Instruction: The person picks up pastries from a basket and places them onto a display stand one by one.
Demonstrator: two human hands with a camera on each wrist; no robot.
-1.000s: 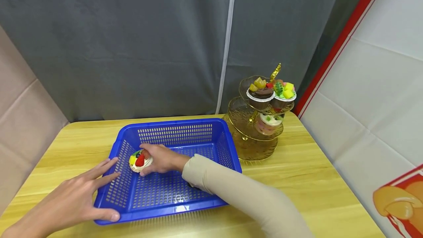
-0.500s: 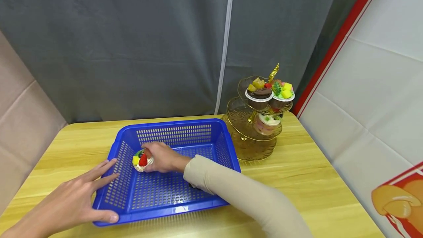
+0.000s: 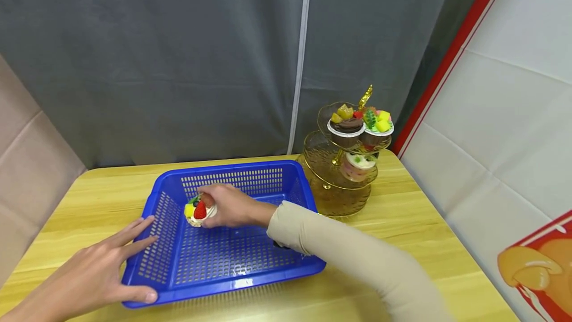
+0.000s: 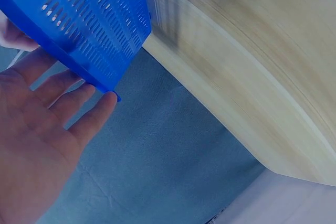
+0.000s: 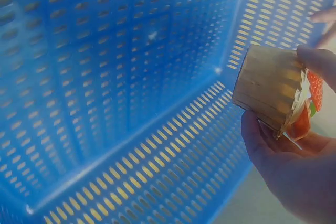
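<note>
In the head view my right hand [image 3: 234, 206] pinches a fruit-topped cupcake [image 3: 199, 211] inside the blue perforated basket [image 3: 237, 282], near its left end. Strawberry, yellow fruit and white cream show on top. From the right wrist, the brown pleated cup of the cupcake [image 5: 268, 85] is seen between thumb and fingers, above the basket floor. My left hand [image 3: 96, 270] lies at the basket's left rim, fingers spread and fairly straight. The left wrist view has the fingertips of the left hand [image 4: 50, 119] touching the rim from outside.
A three-tier amber glass stand [image 3: 319, 163] stands right of the basket on the wooden table [image 3: 402, 232]. Its top tier bears a chocolate cupcake [image 3: 346, 128] and a green-creamed cupcake [image 3: 379, 127]; below sits a pink dessert cup [image 3: 356, 169]. A grey curtain [image 3: 178, 63] hangs behind.
My right hand has closed around the cupcake and moved it up and slightly right within the basket. The left hand stays at the rim.
</note>
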